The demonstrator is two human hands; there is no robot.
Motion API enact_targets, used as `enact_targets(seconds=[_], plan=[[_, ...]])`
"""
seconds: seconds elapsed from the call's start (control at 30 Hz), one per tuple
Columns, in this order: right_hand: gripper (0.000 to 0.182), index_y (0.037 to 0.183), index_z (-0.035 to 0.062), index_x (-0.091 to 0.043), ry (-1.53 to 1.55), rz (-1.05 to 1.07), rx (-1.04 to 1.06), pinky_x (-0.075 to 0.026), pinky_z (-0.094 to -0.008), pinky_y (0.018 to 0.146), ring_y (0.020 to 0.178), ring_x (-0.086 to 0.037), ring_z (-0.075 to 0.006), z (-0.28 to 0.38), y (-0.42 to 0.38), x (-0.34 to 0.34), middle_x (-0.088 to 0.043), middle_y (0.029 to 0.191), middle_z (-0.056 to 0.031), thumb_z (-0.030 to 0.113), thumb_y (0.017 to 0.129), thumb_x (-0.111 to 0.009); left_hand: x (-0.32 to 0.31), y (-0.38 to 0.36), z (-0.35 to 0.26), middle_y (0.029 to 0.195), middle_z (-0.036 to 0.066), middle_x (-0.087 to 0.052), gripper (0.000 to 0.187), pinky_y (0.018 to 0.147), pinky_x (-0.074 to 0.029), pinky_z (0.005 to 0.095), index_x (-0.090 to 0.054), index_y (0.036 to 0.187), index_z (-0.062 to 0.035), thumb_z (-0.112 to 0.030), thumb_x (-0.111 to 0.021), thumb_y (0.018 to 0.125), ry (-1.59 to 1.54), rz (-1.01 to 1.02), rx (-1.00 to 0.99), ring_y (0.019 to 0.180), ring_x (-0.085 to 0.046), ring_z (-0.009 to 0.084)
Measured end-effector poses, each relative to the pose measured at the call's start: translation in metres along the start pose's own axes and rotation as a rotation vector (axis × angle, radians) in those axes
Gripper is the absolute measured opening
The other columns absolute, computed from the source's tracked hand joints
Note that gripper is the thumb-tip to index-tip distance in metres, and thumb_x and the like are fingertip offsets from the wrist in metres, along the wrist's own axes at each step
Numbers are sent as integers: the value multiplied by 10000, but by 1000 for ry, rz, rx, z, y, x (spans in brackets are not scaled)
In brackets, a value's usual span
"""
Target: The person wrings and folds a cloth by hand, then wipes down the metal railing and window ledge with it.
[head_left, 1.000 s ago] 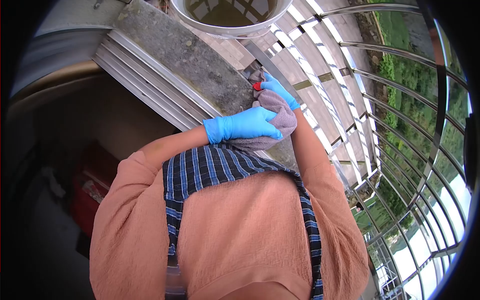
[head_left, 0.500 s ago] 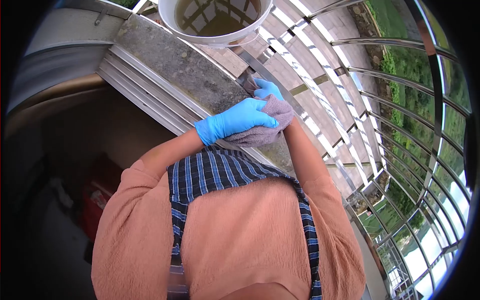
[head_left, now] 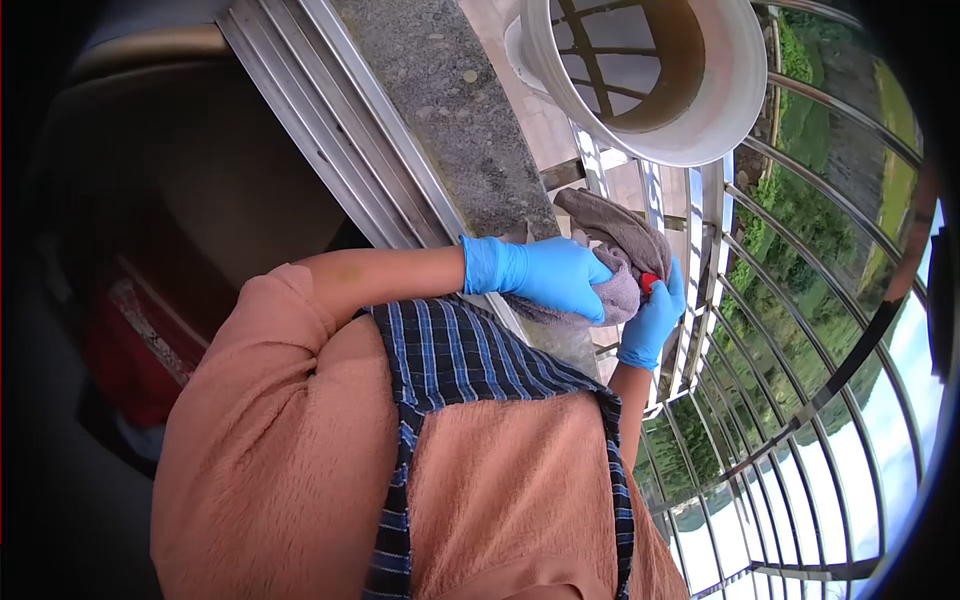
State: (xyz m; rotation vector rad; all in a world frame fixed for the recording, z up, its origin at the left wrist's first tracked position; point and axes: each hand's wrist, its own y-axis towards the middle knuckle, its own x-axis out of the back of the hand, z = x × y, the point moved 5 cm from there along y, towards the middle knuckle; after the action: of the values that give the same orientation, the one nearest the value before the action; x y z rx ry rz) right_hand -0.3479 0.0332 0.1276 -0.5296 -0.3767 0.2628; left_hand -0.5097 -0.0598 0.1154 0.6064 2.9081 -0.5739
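Note:
A greyish-purple cloth [head_left: 622,240] is bunched between my two blue-gloved hands, just outside the window sill. My left hand [head_left: 555,277] is closed on its lower left part, fingers pointing right. On the cloth's right side my right hand [head_left: 655,315] grips the edge, with a small red thing [head_left: 649,284] showing at its fingertips; what the red thing is, I cannot make out. Above the cloth stands a white bucket [head_left: 735,85] with murky liquid inside.
A rough grey stone sill [head_left: 440,90] runs beside the metal window track [head_left: 335,120]. Shiny metal bars [head_left: 815,205] curve round the right side, with greenery beyond. A red item [head_left: 140,345] lies in the dark at the left.
The view has turned, and the bucket now appears further right and larger. My right hand has come from behind the cloth to its right side. The red thing has come into view.

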Motion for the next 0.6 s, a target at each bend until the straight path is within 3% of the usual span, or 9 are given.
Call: enact_targets(seconds=[0.1,0.17,0.3,0.33,0.37,0.4,0.43,0.53,0.6], plan=[[588,1329,-75,-454,-172,13,-19,-453,-327,961,1095,-576,-237,32,-5,-22,-560,1247,-184,-78,744,-394,12,-2,6,894,207,-663,444,765,-493,383,-677,928,-40,-438,-653,734,-104,8,-8,810,-639,338],[566,1341,-37,-465,-271,230,21,-415,-331,987,1178,-521,-226,21,8,-36,-523,1301,-159,-57,776,-442,16,-4,10,892,190,-670,428,773,-495,366,-673,951,-32,-413,-650,757,-166,-51,-42,810,-645,308],[634,1448,37,-308,-417,804,210,-329,-358,1086,1332,-385,-265,3,28,-114,-369,1458,-167,75,870,-565,42,-18,19,874,182,-666,410,768,-494,340,-659,949,29,-348,-672,787,-124,-74,17,799,-642,252],[616,1397,6,-356,-887,806,675,-386,-384,1029,1250,-469,-313,-18,45,-123,-429,1388,-192,143,847,-596,46,-22,22,870,176,-667,396,762,-496,331,-661,950,30,-331,-677,788,-76,-86,23,793,-640,238],[546,1322,-10,-403,-1230,820,911,-429,-395,950,1127,-530,-332,-14,43,-151,-502,1261,-192,191,840,-559,49,-24,26,866,170,-668,382,756,-497,321,-662,951,32,-314,-681,789,-26,-99,27,787,-638,223],[480,1259,-13,-426,-1313,754,1004,-467,-368,865,997,-577,-307,-13,42,-169,-557,1119,-155,213,845,-514,49,-25,35,885,165,-669,376,766,-498,324,-662,967,20,-311,-674,789,-82,-124,67,797,-641,236],[497,1200,-28,-433,-1458,805,969,-474,-401,892,1059,-573,-352,-42,62,-173,-548,1156,-212,270,822,-556,47,-25,45,905,159,-671,371,776,-500,326,-662,983,8,-308,-666,790,-135,-151,109,807,-645,249],[213,986,29,-473,-1480,865,889,-488,-393,752,931,-617,-323,-54,91,-185,-590,899,-177,159,819,-499,41,-26,46,861,119,-668,291,754,-497,281,-657,959,36,-212,-658,807,-510,-228,195,784,-622,175],[203,954,30,-527,-1496,862,720,-489,-395,762,926,-619,-329,-65,107,-192,-613,927,-167,179,815,-519,40,-22,49,843,108,-664,272,743,-496,273,-656,948,44,-190,-657,809,-535,-295,188,777,-611,154]])
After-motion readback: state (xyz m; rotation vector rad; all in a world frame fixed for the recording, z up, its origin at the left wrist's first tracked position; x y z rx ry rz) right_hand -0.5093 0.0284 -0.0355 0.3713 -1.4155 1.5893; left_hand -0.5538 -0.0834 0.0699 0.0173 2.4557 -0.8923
